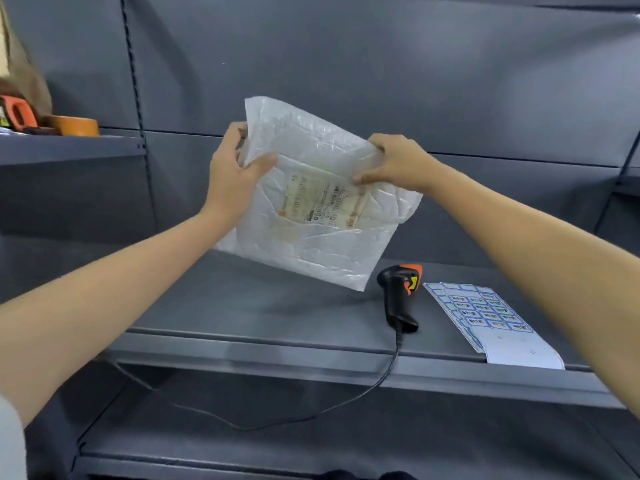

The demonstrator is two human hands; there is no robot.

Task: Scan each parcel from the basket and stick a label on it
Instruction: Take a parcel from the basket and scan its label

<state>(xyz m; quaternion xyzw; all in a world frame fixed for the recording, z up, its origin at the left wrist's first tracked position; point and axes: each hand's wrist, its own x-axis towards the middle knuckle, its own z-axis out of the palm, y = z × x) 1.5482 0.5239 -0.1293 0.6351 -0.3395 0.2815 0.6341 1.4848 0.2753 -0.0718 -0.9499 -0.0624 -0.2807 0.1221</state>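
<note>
Near the shelf's (242,306) front edge, the scanner (398,299) and label sheet (485,317) are lying. Above them, the left hand (235,174) and right hand (394,161) are gripping the parcel (311,216) in the air. Scanning probably comes next, needing one hand free.

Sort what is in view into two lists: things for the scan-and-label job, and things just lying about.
For the job:
- parcel, held up by left hand and right hand
- scanner on the shelf
- label sheets beside it

Lying about:
- tape roll on the upper left shelf
- orange tool next to it
</note>
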